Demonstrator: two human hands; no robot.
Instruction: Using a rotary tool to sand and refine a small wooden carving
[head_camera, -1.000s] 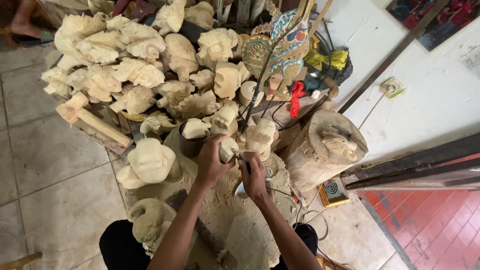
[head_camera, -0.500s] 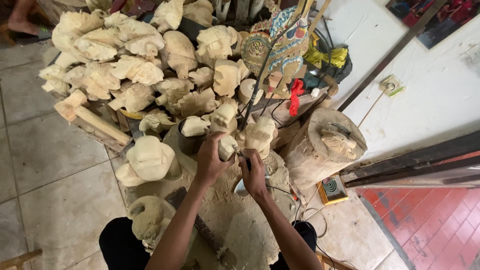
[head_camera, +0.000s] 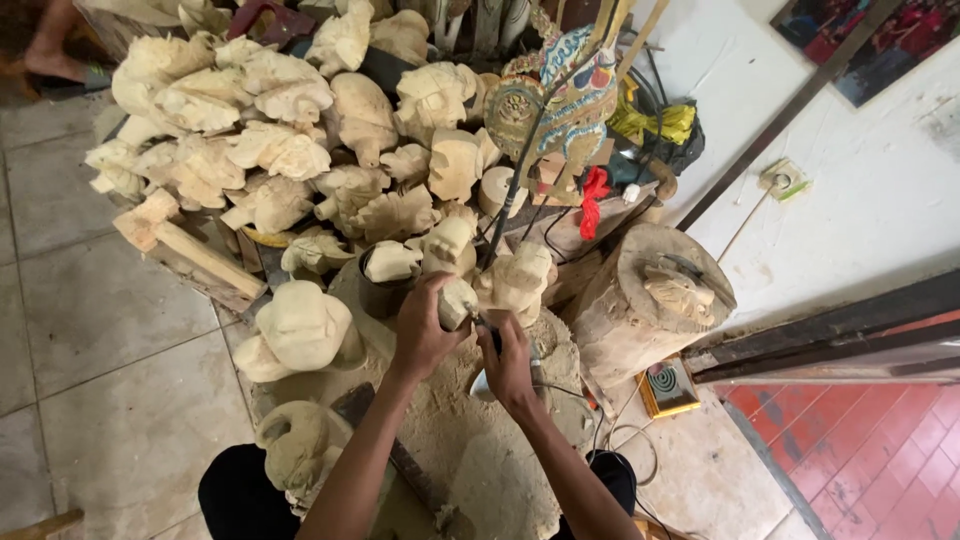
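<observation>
1. The left hand (head_camera: 425, 335) grips a small wood head (head_camera: 458, 300) over the dusty stump (head_camera: 480, 440).
2. The right hand (head_camera: 508, 360) is clenched around a tool (head_camera: 490, 335) touching it.
3. Best to hold the head firm and cut gently.

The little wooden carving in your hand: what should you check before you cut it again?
1. Left hand wrapped firmly around the small wooden carving: ok.
2. Right hand gripping the carving tool: ok.
3. Tool tip touching the carving: cannot tell, hidden between the hands.
4. Left fingers out of the blade's way: cannot tell.
5. Sawdust-covered work block under the hands: ok.
6. Black cable hanging close by the carving: not ok.
</observation>
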